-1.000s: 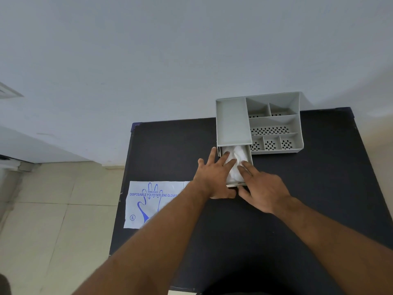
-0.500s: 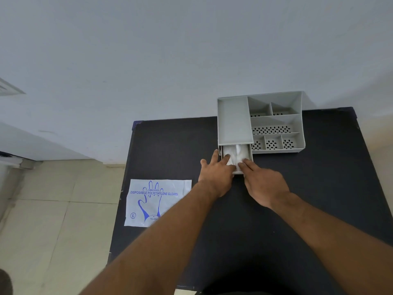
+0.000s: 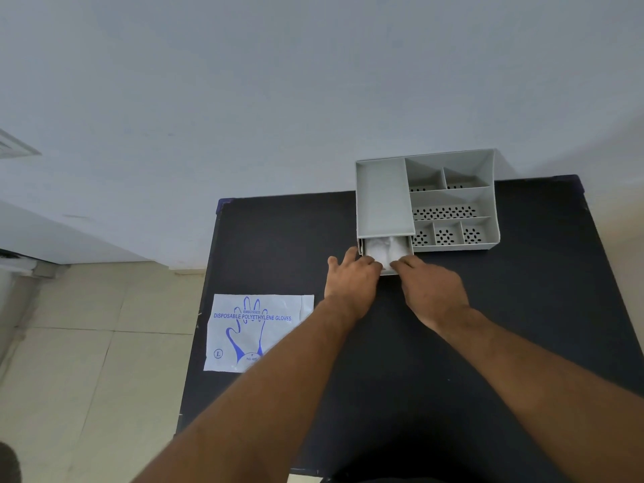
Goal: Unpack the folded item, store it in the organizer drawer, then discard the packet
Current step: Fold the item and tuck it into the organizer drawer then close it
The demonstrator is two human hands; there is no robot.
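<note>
A grey organizer (image 3: pixel 383 196) stands at the far edge of the black table (image 3: pixel 278 238). Its small drawer (image 3: pixel 387 272) sticks out a short way from under the flat left section. Inside the drawer lies the white folded item (image 3: pixel 381 249). My left hand (image 3: pixel 350 277) has its fingers curled on the drawer's front left corner. On the front right corner rest the fingers of my right hand (image 3: pixel 432 287). The white packet (image 3: pixel 254 329), printed with a blue glove and "disposable polyethylene gloves", lies flat at the table's left edge, partly over the side.
The organizer's right part has several open compartments with perforated bottoms (image 3: pixel 444 212). A pale wall rises right behind the table. Tiled floor (image 3: pixel 87 343) lies to the left of the table.
The drawer has slid further into the organizer, with both hands following it away from me. Less of the white item shows now. The packet has not moved.
</note>
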